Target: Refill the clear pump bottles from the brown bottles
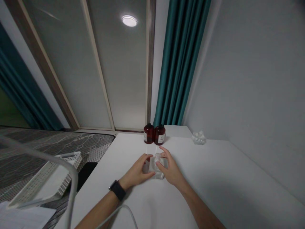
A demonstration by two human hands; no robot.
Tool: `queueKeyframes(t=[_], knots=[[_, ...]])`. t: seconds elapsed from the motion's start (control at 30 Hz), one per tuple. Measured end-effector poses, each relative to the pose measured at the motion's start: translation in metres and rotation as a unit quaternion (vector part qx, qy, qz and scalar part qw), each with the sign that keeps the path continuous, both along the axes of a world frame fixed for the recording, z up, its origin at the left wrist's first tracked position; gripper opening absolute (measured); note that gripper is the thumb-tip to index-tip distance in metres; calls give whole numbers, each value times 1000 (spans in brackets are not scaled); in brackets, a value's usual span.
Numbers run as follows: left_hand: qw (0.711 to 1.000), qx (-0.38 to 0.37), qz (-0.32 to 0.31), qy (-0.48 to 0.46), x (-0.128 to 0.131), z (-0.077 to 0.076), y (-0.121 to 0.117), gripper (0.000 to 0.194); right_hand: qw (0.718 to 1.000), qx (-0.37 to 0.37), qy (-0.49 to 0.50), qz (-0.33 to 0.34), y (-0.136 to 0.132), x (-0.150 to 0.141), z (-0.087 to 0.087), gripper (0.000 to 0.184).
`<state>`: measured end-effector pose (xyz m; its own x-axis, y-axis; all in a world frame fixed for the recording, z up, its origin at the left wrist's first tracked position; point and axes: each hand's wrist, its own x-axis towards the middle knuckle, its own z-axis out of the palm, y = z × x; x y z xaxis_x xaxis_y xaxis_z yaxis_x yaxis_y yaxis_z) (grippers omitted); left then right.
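White table (214,171), curtain (182,63) beyond; left hand (138,171) and right hand (172,170) grasp a clear bottle (154,174), brown bottles (149,129) ahead, labels (161,139) unreadable.

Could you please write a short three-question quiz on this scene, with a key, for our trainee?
1. How many rounded, red-brown bottles with dark caps stand beyond the clear, squarish bottle on the flat white table?

2. On which wrist is the watch with a black band?
A) The person's right
B) The person's left
C) Neither

3. True or false: just one of the person's hands is at the clear, squarish bottle.

Key:
1. Two.
2. B.
3. False; the left hand and the right hand are both there.
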<state>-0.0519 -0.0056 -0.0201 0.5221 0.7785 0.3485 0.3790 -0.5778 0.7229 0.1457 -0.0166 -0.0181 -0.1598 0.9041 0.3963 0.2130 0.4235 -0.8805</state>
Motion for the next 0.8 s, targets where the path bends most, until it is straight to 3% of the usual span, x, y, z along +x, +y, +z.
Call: queueKeyframes(t=[0.13,0.4,0.6,0.8], knots=[[1000,1,2,1,0,0,1,57,1000,11,-7,-25,0,-1,-4,68],[1000,-1,1,0,0,1,1,56,999,13,9,28,-2,2,-1,74],[1000,4,-6,-5,0,1,1,54,1000,22,13,1,1,3,-5,75],[1000,1,-6,-7,1,0,1,54,998,-6,38,41,3,4,-6,80]])
